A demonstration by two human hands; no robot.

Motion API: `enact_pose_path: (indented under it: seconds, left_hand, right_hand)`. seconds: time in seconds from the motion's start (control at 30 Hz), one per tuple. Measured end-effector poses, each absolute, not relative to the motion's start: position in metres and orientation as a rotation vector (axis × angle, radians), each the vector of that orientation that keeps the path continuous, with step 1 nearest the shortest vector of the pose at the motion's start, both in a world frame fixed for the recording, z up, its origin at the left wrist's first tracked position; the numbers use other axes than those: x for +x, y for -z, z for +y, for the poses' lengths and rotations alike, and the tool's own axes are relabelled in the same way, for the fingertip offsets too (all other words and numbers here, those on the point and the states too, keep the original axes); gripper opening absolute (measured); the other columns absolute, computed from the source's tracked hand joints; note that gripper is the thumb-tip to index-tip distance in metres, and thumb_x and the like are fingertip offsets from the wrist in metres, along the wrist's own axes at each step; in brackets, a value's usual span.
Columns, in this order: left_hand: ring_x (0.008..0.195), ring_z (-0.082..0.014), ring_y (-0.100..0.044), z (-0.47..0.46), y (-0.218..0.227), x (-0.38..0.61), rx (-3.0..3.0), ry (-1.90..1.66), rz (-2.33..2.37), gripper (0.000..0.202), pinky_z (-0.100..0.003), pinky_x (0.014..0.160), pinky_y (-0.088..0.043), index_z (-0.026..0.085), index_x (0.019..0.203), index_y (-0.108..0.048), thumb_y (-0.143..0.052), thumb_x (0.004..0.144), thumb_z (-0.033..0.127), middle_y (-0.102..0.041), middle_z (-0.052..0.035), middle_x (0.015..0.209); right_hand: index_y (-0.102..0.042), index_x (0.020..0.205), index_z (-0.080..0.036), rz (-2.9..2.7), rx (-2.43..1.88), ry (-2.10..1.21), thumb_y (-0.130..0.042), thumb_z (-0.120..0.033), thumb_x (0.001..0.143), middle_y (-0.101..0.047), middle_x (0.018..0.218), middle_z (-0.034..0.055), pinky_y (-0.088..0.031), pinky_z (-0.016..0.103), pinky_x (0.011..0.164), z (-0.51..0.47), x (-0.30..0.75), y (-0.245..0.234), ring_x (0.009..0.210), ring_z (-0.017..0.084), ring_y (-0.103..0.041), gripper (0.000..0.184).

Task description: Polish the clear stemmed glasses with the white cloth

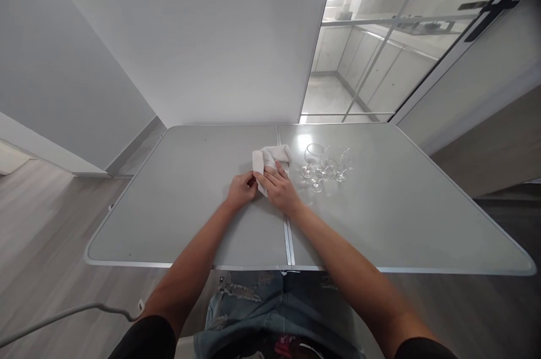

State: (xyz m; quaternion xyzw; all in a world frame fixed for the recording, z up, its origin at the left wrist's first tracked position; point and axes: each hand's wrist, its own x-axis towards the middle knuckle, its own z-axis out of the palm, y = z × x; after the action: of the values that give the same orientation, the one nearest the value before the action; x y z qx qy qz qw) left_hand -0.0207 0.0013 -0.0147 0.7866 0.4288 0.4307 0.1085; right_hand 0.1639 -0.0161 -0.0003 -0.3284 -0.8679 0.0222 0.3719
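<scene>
A bunched and folded white cloth [276, 154] lies near the seam in the middle of the table. The fingers of my left hand [242, 190] are curled closed at its left edge, pinching it. My right hand [281, 191] rests over the cloth's front part, fingers stretched out and a little spread against the fabric. Whether anything lies inside or under the cloth is hidden. Just right of my right hand, several clear stemmed glasses [315, 170] stand close together.
The grey folding table [406, 212] has a metal rim and a centre seam [288, 243]. A white wall [228, 54] meets its far edge, and a glass-paned door [359, 60] stands at the back right. A grey hose or cable [76, 309] runs at lower left.
</scene>
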Motion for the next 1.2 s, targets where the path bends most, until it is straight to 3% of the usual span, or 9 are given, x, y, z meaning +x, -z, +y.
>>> enact_pose_path:
  seconds: [0.1, 0.23, 0.37, 0.53, 0.7, 0.83, 1.0, 1.1, 1.2]
  left_hand:
    - [0.048, -0.0103, -0.049, 0.0, 0.018, -0.025, 2.523, -1.176, 1.184, 0.009, -0.023, 0.052, -0.037, 0.019, 0.074, -0.059, -0.056, 0.075, 0.011, -0.058, 0.002, 0.057]
    - [0.052, -0.012, -0.053, -0.001, 0.02, -0.029, 2.66, -1.049, 1.042, 0.009, -0.023, 0.053, -0.037, 0.019, 0.073, -0.059, -0.058, 0.071, 0.011, -0.061, 0.0004, 0.06]
    - [0.053, -0.012, -0.054, -0.001, 0.022, -0.029, 2.657, -1.038, 1.074, 0.01, -0.023, 0.054, -0.039, 0.019, 0.081, -0.065, -0.057, 0.079, 0.014, -0.064, 0.0004, 0.062]
    - [0.049, -0.0107, -0.051, -0.001, 0.022, -0.029, 2.615, -1.053, 1.087, 0.022, -0.023, 0.052, -0.038, 0.019, 0.073, -0.065, -0.062, 0.091, 0.031, -0.059, 0.0011, 0.057]
    - [0.053, -0.0104, -0.056, -0.002, 0.02, -0.028, 2.462, -1.109, 1.128, 0.021, -0.023, 0.057, -0.045, 0.019, 0.087, -0.07, -0.065, 0.092, 0.039, -0.067, -0.0003, 0.064]
    - [0.057, -0.0108, -0.06, -0.002, 0.016, -0.026, 2.319, -1.185, 1.168, 0.02, -0.023, 0.06, -0.049, 0.019, 0.092, -0.071, -0.068, 0.089, 0.039, -0.071, -0.0015, 0.071]
    - [0.056, -0.0098, -0.059, -0.003, 0.01, -0.026, 2.245, -1.192, 1.136, 0.017, -0.021, 0.057, -0.047, 0.018, 0.086, -0.069, -0.067, 0.088, 0.034, -0.07, -0.0001, 0.067]
    - [0.055, -0.0093, -0.057, -0.004, 0.004, -0.025, 2.216, -1.17, 1.094, 0.012, -0.021, 0.057, -0.047, 0.017, 0.085, -0.069, -0.066, 0.086, 0.028, -0.07, 0.0, 0.066]
    - [0.059, -0.0117, -0.062, -0.006, -0.001, -0.024, 2.131, -1.129, 1.041, 0.013, -0.022, 0.057, -0.049, 0.016, 0.085, -0.071, -0.065, 0.085, 0.028, -0.074, -0.0033, 0.072]
  right_hand:
    - [-0.058, 0.138, -0.017, -2.151, -0.939, -0.146, -0.047, -0.013, 0.088, -0.07, 0.116, 0.0129, -0.034, 0.052, 0.117, -0.017, 0.167, -0.004, 0.121, 0.028, -0.058, 0.052]
    - [-0.068, 0.118, -0.019, -1.958, -1.119, -0.419, -0.054, -0.022, 0.084, -0.073, 0.108, 0.0095, -0.049, 0.038, 0.092, -0.013, 0.17, -0.006, 0.1, 0.026, -0.064, 0.036]
    - [-0.068, 0.087, -0.022, -1.766, -1.246, -0.701, -0.055, -0.032, 0.084, -0.067, 0.078, 0.0001, -0.044, 0.029, 0.072, -0.004, 0.172, -0.003, 0.072, 0.018, -0.058, 0.016]
    - [-0.052, 0.06, -0.021, -1.479, -1.295, -1.067, -0.047, -0.041, 0.085, -0.048, 0.058, -0.0026, -0.032, 0.027, 0.057, 0.001, 0.171, -0.002, 0.061, 0.015, -0.043, 0.032]
    - [-0.054, 0.064, -0.021, -1.145, -1.246, -1.453, -0.054, -0.056, 0.083, -0.053, 0.06, 0.0001, -0.037, 0.029, 0.053, -0.002, 0.171, -0.005, 0.058, 0.016, -0.046, 0.04]
    - [-0.057, 0.073, -0.021, -1.104, -1.164, -1.373, -0.05, -0.069, 0.085, -0.056, 0.067, 0.0023, -0.042, 0.03, 0.058, -0.007, 0.169, -0.008, 0.063, 0.017, -0.051, 0.05]
    - [-0.061, 0.09, -0.022, -1.511, -1.148, -0.873, -0.07, -0.055, 0.079, -0.061, 0.079, -0.0001, -0.046, 0.03, 0.071, -0.015, 0.168, -0.015, 0.074, 0.018, -0.055, 0.035]
    - [-0.065, 0.102, -0.022, -1.682, -0.984, -0.77, -0.073, -0.046, 0.079, -0.066, 0.095, 0.0043, -0.049, 0.033, 0.08, -0.014, 0.174, -0.018, 0.084, 0.02, -0.061, 0.034]
    - [-0.07, 0.097, -0.023, -1.88, -0.77, -0.713, -0.076, -0.043, 0.077, -0.066, 0.11, 0.0101, -0.051, 0.037, 0.087, -0.008, 0.184, -0.017, 0.096, 0.023, -0.064, 0.028]
